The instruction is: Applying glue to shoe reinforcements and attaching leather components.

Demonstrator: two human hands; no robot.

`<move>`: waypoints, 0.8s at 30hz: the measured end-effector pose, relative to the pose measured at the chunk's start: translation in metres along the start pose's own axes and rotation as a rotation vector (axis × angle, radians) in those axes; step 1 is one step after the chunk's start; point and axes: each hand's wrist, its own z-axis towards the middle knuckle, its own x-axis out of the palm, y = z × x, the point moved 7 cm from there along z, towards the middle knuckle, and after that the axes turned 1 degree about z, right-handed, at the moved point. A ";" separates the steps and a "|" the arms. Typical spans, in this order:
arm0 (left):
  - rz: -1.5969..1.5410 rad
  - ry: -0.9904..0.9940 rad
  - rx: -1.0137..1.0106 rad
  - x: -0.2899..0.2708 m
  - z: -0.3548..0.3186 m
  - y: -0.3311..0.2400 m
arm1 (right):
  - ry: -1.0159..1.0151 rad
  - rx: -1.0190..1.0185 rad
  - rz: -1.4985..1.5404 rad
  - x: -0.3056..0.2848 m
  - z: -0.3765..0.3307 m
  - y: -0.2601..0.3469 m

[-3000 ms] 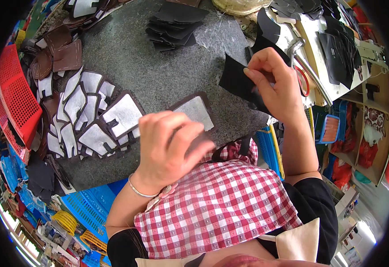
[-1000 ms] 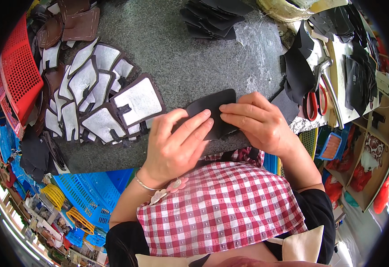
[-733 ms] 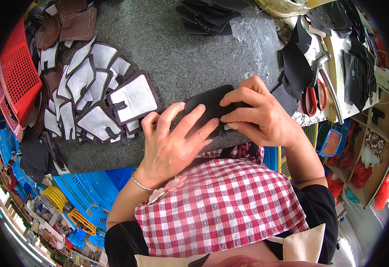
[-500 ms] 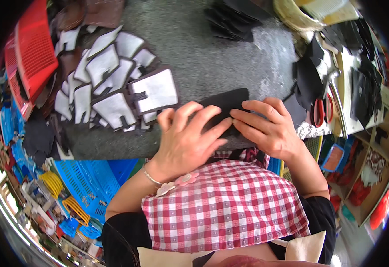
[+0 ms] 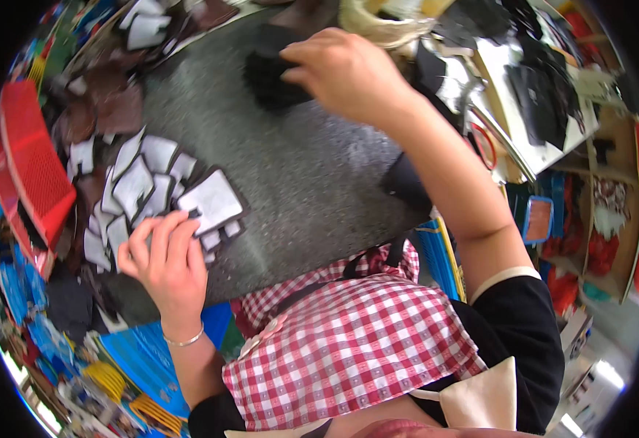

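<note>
My left hand (image 5: pixel 165 266) rests at the near edge of a heap of cut pieces with white faces and dark brown borders (image 5: pixel 131 186). Its fingers are spread and bent, the tips by a larger notched white-faced piece (image 5: pixel 211 203). Across the table, my right hand (image 5: pixel 345 73) reaches over a stack of thin black pieces (image 5: pixel 268 84). Thumb and forefinger stand apart at the stack's right side, with no piece plainly between them. The other right fingers are partly hidden. Beneath my right forearm a black sheet (image 5: pixel 406 182) lies at the table edge.
Brown pieces (image 5: pixel 119 102) and a red plastic basket (image 5: pixel 33 171) lie left. A pale round container (image 5: pixel 378 25) stands at the back, red-handled scissors (image 5: pixel 484 146) at the right. A blue crate (image 5: pixel 140 365) sits below the dark table (image 5: pixel 297 160).
Both hands have parted from the black piece they held together. My right hand has moved far forward to the black stack, my left hand leftward to the white-faced pieces. The view has turned.
</note>
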 end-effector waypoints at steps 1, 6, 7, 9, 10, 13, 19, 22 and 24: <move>-0.006 -0.013 0.016 -0.003 -0.002 -0.003 | -0.033 -0.081 -0.005 -0.005 -0.005 0.014; -0.212 -0.167 0.191 -0.007 0.010 -0.046 | -0.233 0.200 -0.079 -0.058 -0.055 -0.038; -0.243 -0.143 0.238 -0.006 0.014 -0.061 | -0.251 0.305 -0.162 -0.070 -0.066 -0.062; -0.389 -0.087 0.325 0.006 0.018 -0.089 | -0.204 0.451 -0.267 -0.084 -0.088 -0.103; -0.434 -0.061 0.348 0.012 0.016 -0.099 | -0.168 0.558 -0.259 -0.082 -0.094 -0.117; -0.501 -0.006 0.387 0.023 0.011 -0.118 | -0.020 0.603 -0.202 -0.062 -0.095 -0.125; -0.692 0.042 0.284 0.026 0.015 -0.117 | -0.648 0.585 0.073 -0.103 -0.109 -0.112; -1.135 0.266 0.007 0.034 0.023 -0.094 | -0.615 0.039 -0.041 -0.114 -0.099 -0.034; -1.881 0.482 -0.491 0.057 0.018 -0.085 | -0.404 -0.344 0.035 -0.091 -0.094 0.029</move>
